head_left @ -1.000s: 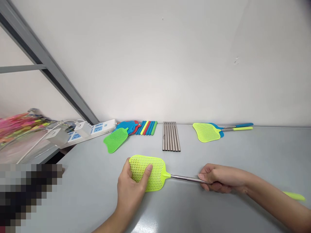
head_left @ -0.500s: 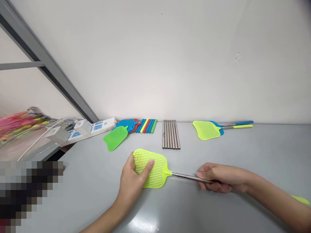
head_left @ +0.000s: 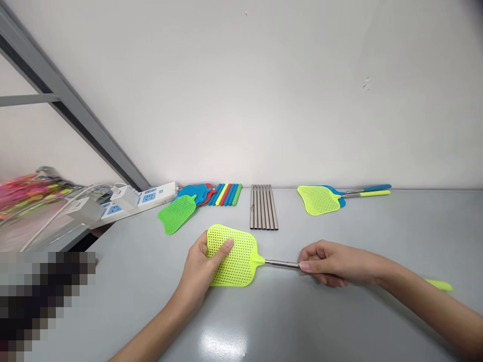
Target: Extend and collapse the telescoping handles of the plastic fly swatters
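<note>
My left hand (head_left: 202,261) grips a yellow-green perforated swatter head (head_left: 237,259), thumb on top and fingers behind it. From its neck a metal rod (head_left: 281,263) runs right into my right hand (head_left: 326,264), whose thumb and fingers pinch it. Behind my hands several metal tubes (head_left: 263,207) lie side by side. Left of them are several coloured handle sleeves (head_left: 228,195), blue swatter heads (head_left: 192,195) and a green swatter head (head_left: 176,215). Two swatters with handles, the front one yellow-green (head_left: 320,201), rest at the back right.
A yellow-green handle end (head_left: 439,285) shows beyond my right forearm. At the left edge of the grey table (head_left: 290,327) lies a white power strip (head_left: 132,203) with plugs and cables. Colourful bundles (head_left: 33,193) are farther left. A wall stands behind the table.
My right hand has moved slightly left and up along the rod, and less rod shows between it and the swatter head. The yellow-green handle end has shifted left. My left hand keeps its grip.
</note>
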Demonstrator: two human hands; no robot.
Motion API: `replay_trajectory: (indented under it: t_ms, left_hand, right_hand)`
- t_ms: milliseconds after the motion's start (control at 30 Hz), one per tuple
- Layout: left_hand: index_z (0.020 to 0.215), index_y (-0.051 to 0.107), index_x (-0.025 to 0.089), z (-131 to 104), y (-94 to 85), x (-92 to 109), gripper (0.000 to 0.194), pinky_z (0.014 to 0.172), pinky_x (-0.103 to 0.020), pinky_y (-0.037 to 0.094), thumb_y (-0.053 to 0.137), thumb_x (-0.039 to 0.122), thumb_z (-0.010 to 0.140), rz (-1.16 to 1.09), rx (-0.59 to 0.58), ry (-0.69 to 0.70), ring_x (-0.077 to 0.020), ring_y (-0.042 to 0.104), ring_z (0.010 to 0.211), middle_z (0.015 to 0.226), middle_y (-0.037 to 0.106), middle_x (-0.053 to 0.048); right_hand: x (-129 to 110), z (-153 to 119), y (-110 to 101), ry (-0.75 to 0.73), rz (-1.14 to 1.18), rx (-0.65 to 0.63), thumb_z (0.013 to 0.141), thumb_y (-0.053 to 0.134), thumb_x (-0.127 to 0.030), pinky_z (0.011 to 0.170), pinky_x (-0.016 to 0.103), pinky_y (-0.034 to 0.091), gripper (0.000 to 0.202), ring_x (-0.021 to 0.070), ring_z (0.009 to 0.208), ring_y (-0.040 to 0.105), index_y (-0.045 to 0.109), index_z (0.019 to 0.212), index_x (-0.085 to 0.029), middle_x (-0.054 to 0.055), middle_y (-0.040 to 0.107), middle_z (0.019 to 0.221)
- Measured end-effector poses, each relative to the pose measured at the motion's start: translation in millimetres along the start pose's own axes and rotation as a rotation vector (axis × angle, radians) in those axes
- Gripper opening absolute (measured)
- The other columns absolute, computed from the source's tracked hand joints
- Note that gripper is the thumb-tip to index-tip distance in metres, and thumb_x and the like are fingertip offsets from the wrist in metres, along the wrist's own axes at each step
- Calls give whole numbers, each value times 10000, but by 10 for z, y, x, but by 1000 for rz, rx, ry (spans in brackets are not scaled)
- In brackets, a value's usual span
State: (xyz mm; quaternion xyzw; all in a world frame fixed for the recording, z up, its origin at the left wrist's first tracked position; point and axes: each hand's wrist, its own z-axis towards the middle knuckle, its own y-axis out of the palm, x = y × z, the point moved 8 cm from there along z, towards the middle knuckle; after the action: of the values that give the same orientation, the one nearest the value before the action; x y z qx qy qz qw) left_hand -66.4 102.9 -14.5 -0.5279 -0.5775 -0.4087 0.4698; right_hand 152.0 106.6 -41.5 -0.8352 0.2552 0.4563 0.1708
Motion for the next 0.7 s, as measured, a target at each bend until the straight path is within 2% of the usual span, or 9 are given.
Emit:
replay_trajectory:
  t_ms: [200, 300, 400, 533, 700]
  left_hand:
    - [943, 525, 132, 59, -127, 41, 397, 664, -338, 508, 636, 376, 651, -3, 114, 84, -219, 621, 759, 936, 626, -109]
    - [947, 524, 130, 85, -154, 53, 395, 673, -331, 504, 631, 378, 658, 8, 122, 120, -212, 619, 762, 927, 630, -104]
    - [950, 523, 130, 99, -149, 59, 394, 658, -328, 505, 619, 388, 668, 23, 105, 130, -214, 618, 761, 920, 633, -101]
    - [953, 525, 133, 111, -145, 57, 392, 663, -316, 497, 596, 409, 684, 73, 92, 139, -215, 610, 790, 936, 629, -102]
    - [919, 545, 131, 148, -195, -6, 402, 641, -300, 484, 583, 447, 673, 200, 114, 122, -224, 604, 806, 905, 636, -101]
  right_hand:
    - [-27, -56, -217, 3, -134, 106, 695, 560, -484, 428, 171, 328, 370, 51, 465, 421, 517, 831, -142, -19, 483, 626]
    - [-10, -65, -275, 6, -137, 91, 705, 550, -483, 431, 176, 323, 354, 55, 467, 414, 508, 788, -142, -16, 488, 610]
    - [23, -51, -287, 0, -140, 68, 706, 544, -490, 422, 179, 309, 355, 54, 452, 405, 466, 697, -144, -13, 493, 594]
    - [20, -27, -275, -33, -127, 75, 721, 524, -487, 410, 182, 284, 352, 54, 437, 401, 425, 669, -154, -12, 494, 600]
    - [-41, -22, -220, -75, -136, 90, 744, 508, -460, 403, 182, 218, 329, 44, 408, 286, 429, 652, -154, -56, 384, 489]
